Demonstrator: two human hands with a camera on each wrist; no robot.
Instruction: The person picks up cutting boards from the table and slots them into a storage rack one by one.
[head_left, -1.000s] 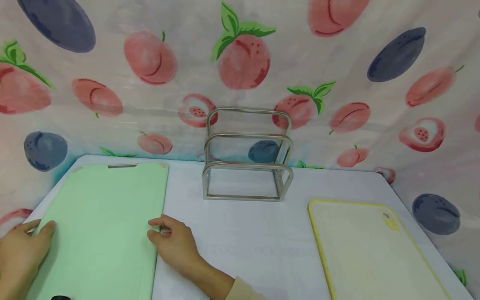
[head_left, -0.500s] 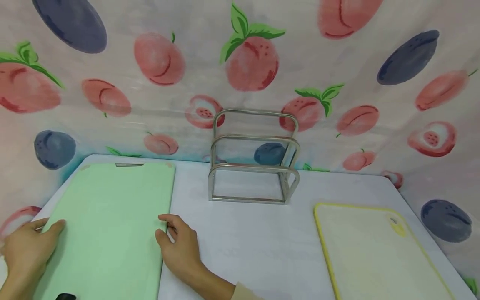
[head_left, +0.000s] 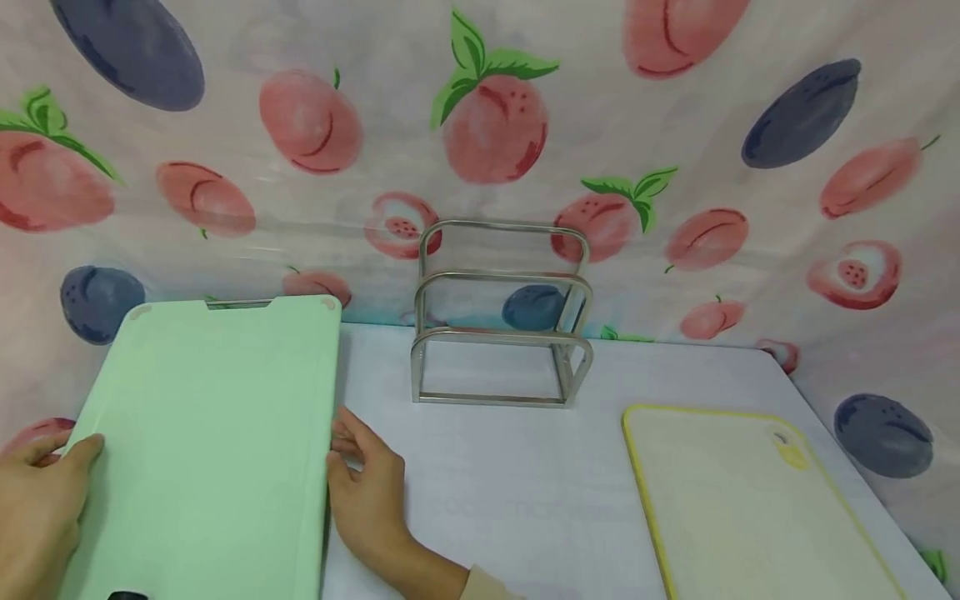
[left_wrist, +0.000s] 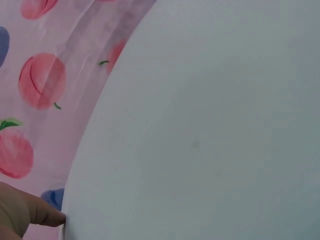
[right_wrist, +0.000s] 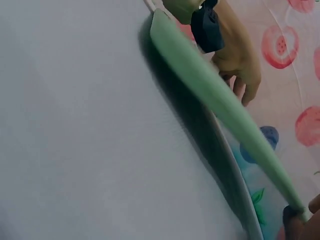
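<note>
A large pale green cutting board point(head_left: 202, 450) is on the left of the head view, its far end raised above the white table. My left hand point(head_left: 41, 492) grips its left edge, thumb on top. At the right edge, my right hand point(head_left: 367, 483) holds it between thumb and fingers. The right wrist view shows the board's side edge point(right_wrist: 220, 105) tilted off the table with a dark shadow underneath, and my left hand point(right_wrist: 240, 65) beyond it. In the left wrist view a finger of my left hand point(left_wrist: 25, 212) touches the edge of a broad pale surface.
A metal rack point(head_left: 491, 400) with several upright loops stands at the back middle of the white table point(head_left: 495, 467). A cream cutting board point(head_left: 735, 500) with a yellow rim lies on the right. Behind hangs a fruit-print curtain point(head_left: 405, 100).
The green board's far end has risen from the table and now overlaps the curtain. My right hand has moved from over its right edge to gripping that edge.
</note>
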